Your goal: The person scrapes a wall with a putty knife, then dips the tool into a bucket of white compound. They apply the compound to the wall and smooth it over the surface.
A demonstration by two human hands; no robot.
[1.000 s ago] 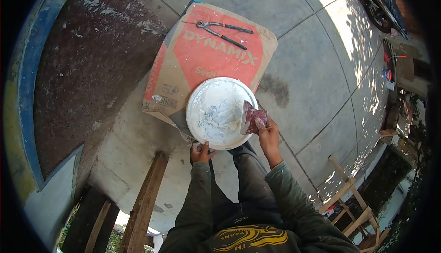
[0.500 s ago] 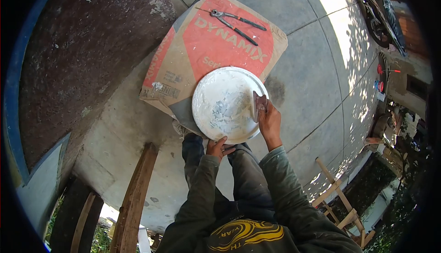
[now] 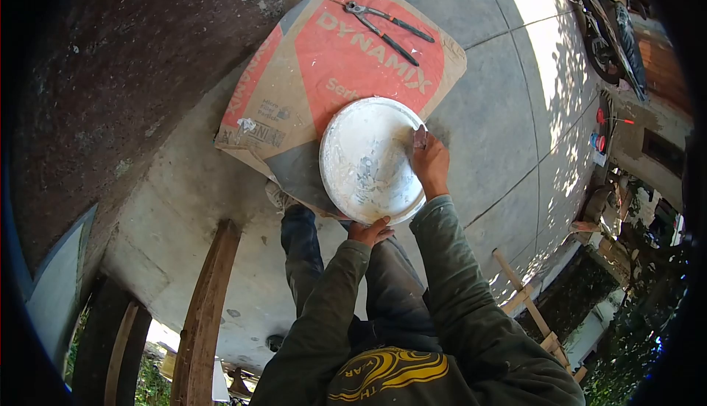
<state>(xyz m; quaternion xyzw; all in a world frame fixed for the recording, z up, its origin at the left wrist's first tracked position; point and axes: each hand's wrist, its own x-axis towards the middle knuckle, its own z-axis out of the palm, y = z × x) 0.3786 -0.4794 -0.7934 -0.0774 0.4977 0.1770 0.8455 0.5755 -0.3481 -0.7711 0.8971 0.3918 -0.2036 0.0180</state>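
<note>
A shallow round white dish (image 3: 359,157), smeared with white paste and grey patches, is tilted over the near end of a paper sack. My left hand (image 3: 370,231) grips its near rim, thumb on top and fingers underneath. At the right rim, my right hand (image 3: 433,164) is closed around a small brown scraper (image 3: 420,138). Only part of the scraper shows above my fingers, against the dish. The red and brown sack (image 3: 361,60), printed DYNAMIX, lies flat beyond the dish. On it rest pincers (image 3: 383,26) with black handles, their jaws pointing left.
A rough brown wall surface (image 3: 140,60) rises on the left. A wooden post (image 3: 208,310) stands at lower left, and a wooden frame (image 3: 526,299) at lower right. Concrete floor (image 3: 493,133) surrounds the sack. A motorcycle (image 3: 607,30) is parked at upper right.
The dish has tilted and shifted slightly right, with my left hand moving along. My right hand has moved the scraper up to the upper right rim and turned it.
</note>
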